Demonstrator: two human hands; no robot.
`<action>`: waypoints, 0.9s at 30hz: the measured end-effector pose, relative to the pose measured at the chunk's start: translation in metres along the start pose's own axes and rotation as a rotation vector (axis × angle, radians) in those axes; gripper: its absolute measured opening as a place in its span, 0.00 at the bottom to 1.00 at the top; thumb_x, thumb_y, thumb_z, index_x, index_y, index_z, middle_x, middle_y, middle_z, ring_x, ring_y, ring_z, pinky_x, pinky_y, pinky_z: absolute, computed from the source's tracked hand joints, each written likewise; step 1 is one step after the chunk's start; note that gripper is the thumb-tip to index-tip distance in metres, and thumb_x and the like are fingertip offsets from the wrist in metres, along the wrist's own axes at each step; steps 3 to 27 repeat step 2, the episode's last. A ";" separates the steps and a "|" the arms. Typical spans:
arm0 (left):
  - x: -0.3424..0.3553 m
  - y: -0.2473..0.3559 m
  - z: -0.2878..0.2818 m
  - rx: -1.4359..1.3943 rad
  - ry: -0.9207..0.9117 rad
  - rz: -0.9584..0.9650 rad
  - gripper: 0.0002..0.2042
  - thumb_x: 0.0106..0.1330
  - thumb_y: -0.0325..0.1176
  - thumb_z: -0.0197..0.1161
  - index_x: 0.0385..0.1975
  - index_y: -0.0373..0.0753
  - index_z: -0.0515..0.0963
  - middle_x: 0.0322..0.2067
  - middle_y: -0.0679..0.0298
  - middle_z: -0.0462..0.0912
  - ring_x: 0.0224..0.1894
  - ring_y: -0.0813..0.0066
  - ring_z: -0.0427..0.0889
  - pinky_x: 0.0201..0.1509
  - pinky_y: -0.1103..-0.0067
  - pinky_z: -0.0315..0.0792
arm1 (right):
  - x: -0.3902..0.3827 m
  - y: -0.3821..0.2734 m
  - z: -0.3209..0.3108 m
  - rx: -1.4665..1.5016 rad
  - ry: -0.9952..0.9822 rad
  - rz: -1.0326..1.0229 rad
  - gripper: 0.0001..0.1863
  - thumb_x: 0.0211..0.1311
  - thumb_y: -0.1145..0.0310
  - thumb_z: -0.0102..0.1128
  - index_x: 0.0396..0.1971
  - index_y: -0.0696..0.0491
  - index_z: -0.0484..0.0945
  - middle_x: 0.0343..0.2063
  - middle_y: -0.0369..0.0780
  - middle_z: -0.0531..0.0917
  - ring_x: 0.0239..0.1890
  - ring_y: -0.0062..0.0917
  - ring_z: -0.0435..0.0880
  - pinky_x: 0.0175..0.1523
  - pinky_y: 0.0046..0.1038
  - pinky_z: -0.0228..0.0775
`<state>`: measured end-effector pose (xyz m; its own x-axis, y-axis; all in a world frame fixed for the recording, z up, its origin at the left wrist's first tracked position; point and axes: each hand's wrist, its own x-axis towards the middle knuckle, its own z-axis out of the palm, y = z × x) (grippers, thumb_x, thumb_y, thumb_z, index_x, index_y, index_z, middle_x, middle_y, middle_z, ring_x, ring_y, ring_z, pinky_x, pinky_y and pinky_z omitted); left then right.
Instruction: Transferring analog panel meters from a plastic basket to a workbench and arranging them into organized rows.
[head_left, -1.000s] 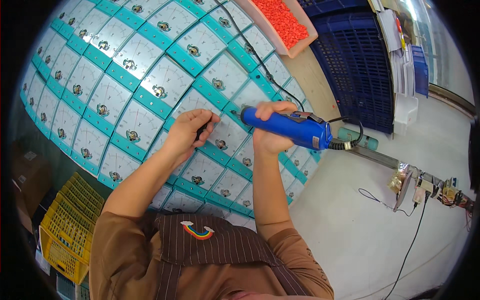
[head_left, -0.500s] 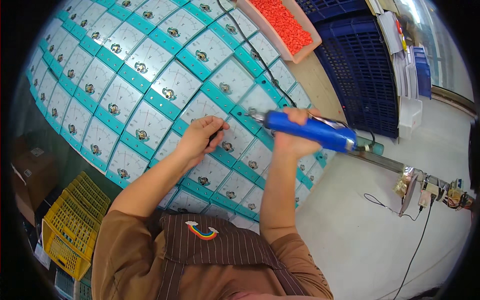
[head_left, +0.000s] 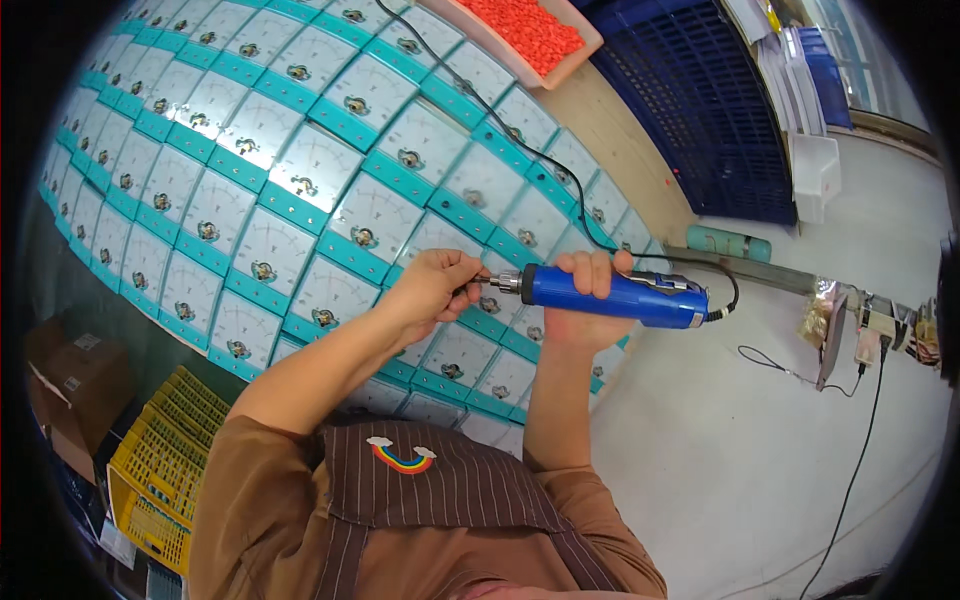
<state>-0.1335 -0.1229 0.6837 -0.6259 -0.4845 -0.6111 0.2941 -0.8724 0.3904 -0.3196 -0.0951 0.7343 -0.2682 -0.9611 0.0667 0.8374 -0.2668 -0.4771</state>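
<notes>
My right hand [head_left: 590,300] is wrapped round a blue electric screwdriver [head_left: 625,298], held level with its metal tip pointing left. A black cable runs from its rear end. My left hand [head_left: 435,288] is closed, thumb and fingers pinched at the screwdriver's tip; whatever is between them is too small to make out. Both hands are above rows of panel meters [head_left: 300,175] with white dial faces and teal bases, laid side by side across the table. Part of the meters is hidden under my hands and forearms.
A pink bin [head_left: 573,66] of small red pieces sits at the far edge, beside dark blue crates [head_left: 690,110]. The screwdriver's black cable [head_left: 540,155] lies over the meters. Yellow baskets [head_left: 160,460] and a cardboard box [head_left: 80,375] are at lower left. A teal cylinder [head_left: 728,243] lies at right.
The screwdriver has turned from a tilt to nearly level, and its tip has come down to my left fingers. My left hand has shifted slightly right and lower. The whole view has shifted a little.
</notes>
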 end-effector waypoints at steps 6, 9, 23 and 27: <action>0.001 -0.003 0.000 -0.019 -0.077 -0.008 0.12 0.70 0.37 0.56 0.36 0.33 0.76 0.21 0.65 0.75 0.14 0.85 0.65 0.13 0.86 0.52 | 0.001 -0.004 -0.005 -0.041 -0.045 0.007 0.21 0.66 0.53 0.42 0.42 0.53 0.77 0.19 0.37 0.72 0.25 0.27 0.68 0.47 0.36 0.62; 0.001 -0.003 0.000 -0.019 -0.077 -0.008 0.12 0.70 0.37 0.56 0.36 0.33 0.76 0.21 0.65 0.75 0.14 0.85 0.65 0.13 0.86 0.52 | 0.001 -0.004 -0.005 -0.041 -0.045 0.007 0.21 0.66 0.53 0.42 0.42 0.53 0.77 0.19 0.37 0.72 0.25 0.27 0.68 0.47 0.36 0.62; 0.001 -0.003 0.000 -0.019 -0.077 -0.008 0.12 0.70 0.37 0.56 0.36 0.33 0.76 0.21 0.65 0.75 0.14 0.85 0.65 0.13 0.86 0.52 | 0.001 -0.004 -0.005 -0.041 -0.045 0.007 0.21 0.66 0.53 0.42 0.42 0.53 0.77 0.19 0.37 0.72 0.25 0.27 0.68 0.47 0.36 0.62; 0.001 -0.003 0.000 -0.019 -0.077 -0.008 0.12 0.70 0.37 0.56 0.36 0.33 0.76 0.21 0.65 0.75 0.14 0.85 0.65 0.13 0.86 0.52 | 0.001 -0.004 -0.005 -0.041 -0.045 0.007 0.21 0.66 0.53 0.42 0.42 0.53 0.77 0.19 0.37 0.72 0.25 0.27 0.68 0.47 0.36 0.62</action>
